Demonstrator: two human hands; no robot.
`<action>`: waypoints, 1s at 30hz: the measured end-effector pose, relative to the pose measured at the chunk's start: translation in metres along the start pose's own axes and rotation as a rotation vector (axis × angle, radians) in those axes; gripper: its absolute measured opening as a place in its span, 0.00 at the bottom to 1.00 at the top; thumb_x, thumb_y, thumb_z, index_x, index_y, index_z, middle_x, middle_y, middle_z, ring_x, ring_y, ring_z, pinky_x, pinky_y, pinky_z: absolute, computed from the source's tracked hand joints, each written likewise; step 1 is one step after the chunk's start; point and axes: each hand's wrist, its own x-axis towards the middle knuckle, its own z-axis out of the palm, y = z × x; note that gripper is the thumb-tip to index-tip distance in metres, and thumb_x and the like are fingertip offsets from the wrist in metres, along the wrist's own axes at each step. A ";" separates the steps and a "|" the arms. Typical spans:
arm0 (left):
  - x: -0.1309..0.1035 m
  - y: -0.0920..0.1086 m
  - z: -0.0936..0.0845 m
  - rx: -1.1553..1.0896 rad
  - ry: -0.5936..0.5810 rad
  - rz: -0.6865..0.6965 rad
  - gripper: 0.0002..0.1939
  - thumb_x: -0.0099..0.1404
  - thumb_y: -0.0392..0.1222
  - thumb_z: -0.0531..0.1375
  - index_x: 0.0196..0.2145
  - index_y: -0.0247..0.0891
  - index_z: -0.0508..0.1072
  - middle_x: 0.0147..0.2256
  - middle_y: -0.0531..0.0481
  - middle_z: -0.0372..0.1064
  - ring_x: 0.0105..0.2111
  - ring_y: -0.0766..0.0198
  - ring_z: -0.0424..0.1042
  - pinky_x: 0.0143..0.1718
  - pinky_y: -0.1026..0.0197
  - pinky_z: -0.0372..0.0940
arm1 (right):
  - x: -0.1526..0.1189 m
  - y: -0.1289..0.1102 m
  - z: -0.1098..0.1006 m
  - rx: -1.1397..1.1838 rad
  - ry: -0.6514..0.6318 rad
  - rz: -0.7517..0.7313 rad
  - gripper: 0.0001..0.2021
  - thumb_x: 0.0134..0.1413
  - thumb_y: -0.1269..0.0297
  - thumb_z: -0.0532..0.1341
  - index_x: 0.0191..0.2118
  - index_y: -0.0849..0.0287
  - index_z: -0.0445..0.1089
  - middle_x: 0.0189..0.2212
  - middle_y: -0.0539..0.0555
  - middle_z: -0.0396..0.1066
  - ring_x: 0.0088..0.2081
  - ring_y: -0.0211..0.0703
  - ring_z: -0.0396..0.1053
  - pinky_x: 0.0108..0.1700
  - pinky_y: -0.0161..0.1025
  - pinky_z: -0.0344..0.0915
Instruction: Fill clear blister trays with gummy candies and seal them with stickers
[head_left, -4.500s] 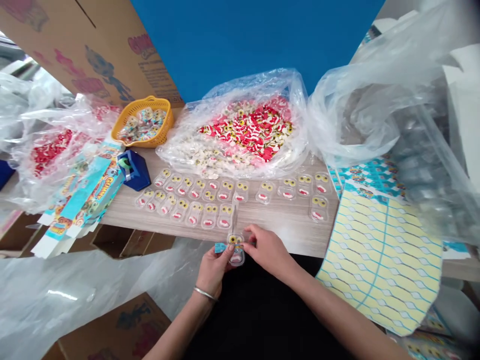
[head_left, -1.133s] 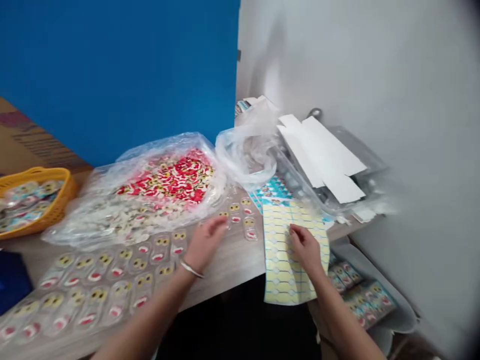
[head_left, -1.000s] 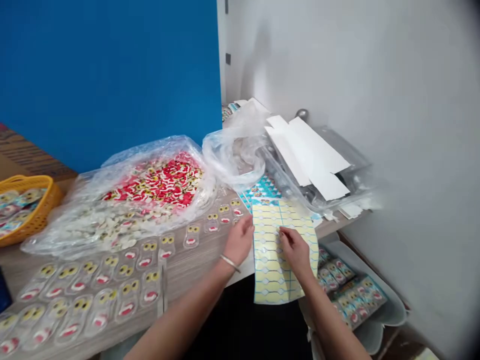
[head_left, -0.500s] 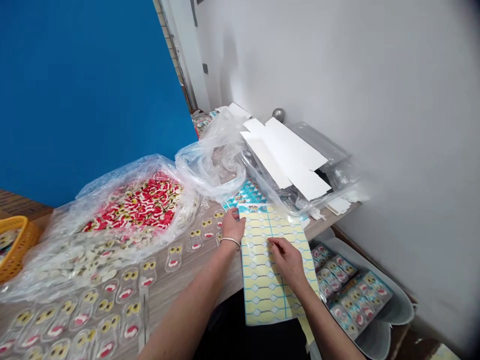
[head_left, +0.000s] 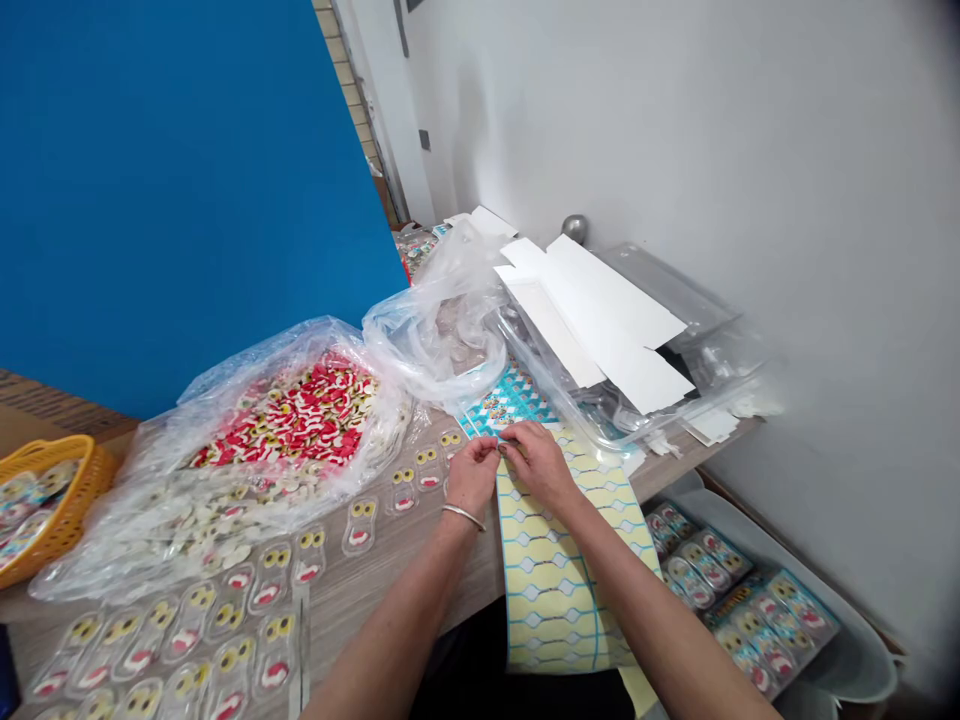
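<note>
A yellow sheet (head_left: 555, 600) with rows of pale, wavy-edged label shapes and blue lines hangs over the table's front edge. At its upper left, my left hand (head_left: 472, 480) and my right hand (head_left: 538, 466) meet, fingertips almost touching. Both hands are closed in a pinch; what lies between the fingertips is too small to make out. Just beyond them lies blue patterned printed paper (head_left: 514, 398). Left of my left hand, clear plastic packs (head_left: 403, 490) with yellow eye shapes and red-and-white pieces lie in rows on the wooden table (head_left: 375, 580).
A clear plastic bag (head_left: 300, 400) spills red, white and yellow pieces. An orange basket (head_left: 82, 500) stands far left. White cards (head_left: 600, 310) rest on a clear plastic tray (head_left: 720, 350) by the wall. Below right, a grey tub (head_left: 862, 665) holds filled packs (head_left: 780, 630).
My right hand has moved up and left from the middle of the yellow sheet to meet my left hand, which has shifted slightly down. The camera view has turned slightly left.
</note>
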 end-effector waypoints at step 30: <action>-0.020 -0.011 0.005 0.916 -0.270 0.520 0.16 0.66 0.32 0.52 0.47 0.39 0.74 0.48 0.38 0.72 0.50 0.48 0.65 0.54 0.42 0.53 | -0.009 -0.016 0.004 0.731 0.401 0.426 0.11 0.60 0.55 0.59 0.36 0.57 0.66 0.28 0.48 0.65 0.30 0.38 0.64 0.35 0.37 0.64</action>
